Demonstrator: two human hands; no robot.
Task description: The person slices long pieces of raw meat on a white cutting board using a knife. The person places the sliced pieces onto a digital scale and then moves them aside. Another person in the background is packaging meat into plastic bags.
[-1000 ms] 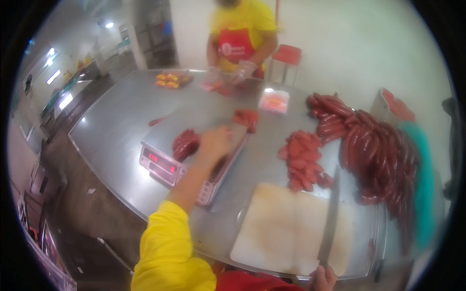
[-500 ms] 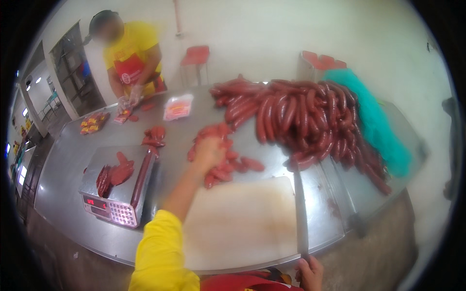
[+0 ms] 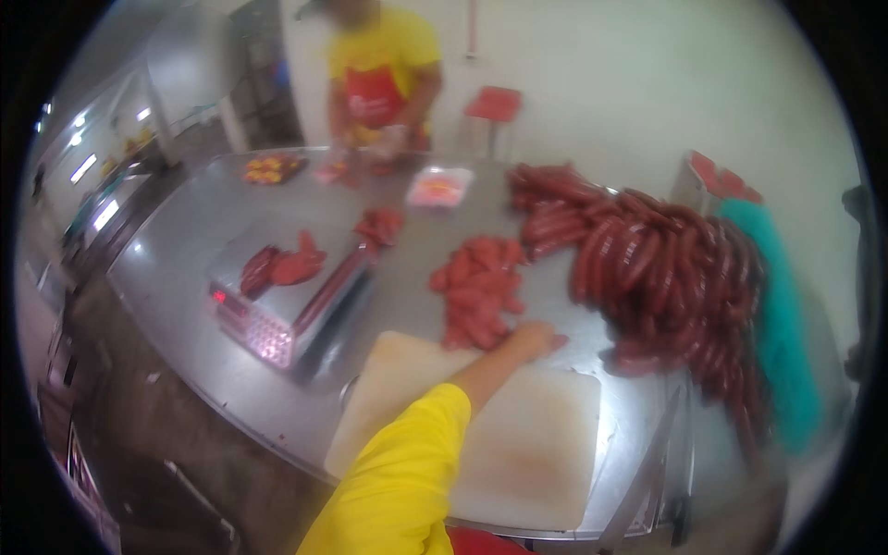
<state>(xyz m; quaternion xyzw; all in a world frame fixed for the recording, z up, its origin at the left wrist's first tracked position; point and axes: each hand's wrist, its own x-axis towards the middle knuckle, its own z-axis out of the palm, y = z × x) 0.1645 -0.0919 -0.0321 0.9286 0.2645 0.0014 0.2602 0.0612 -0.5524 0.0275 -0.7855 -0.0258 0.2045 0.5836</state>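
My left hand (image 3: 532, 340), a little blurred, reaches over the back edge of the cream cutting board (image 3: 462, 435), its fingertips closed on a small red sausage piece (image 3: 558, 341). Just beyond it lies a pile of red sliced sausage pieces (image 3: 476, 282). To the right is a large heap of long, dark red sausages (image 3: 647, 268). A long knife blade (image 3: 638, 472) slants up from the lower edge at the board's right; my right hand is out of sight. A metal scale (image 3: 264, 338) at the left carries whole and sliced sausage (image 3: 296, 264).
A co-worker (image 3: 379, 83) in yellow handles items across the steel table (image 3: 176, 305). Yellow packs (image 3: 273, 168), a pale package (image 3: 439, 188) and another red pile (image 3: 377, 225) lie there. Teal netting (image 3: 777, 342) lies at the right. A red stool (image 3: 493, 104) stands by the wall.
My left hand moved from over the scale to the sliced pile, then right and toward me. Some slices appeared on the scale. The knife dropped lower and my right hand left view. The view shifted.
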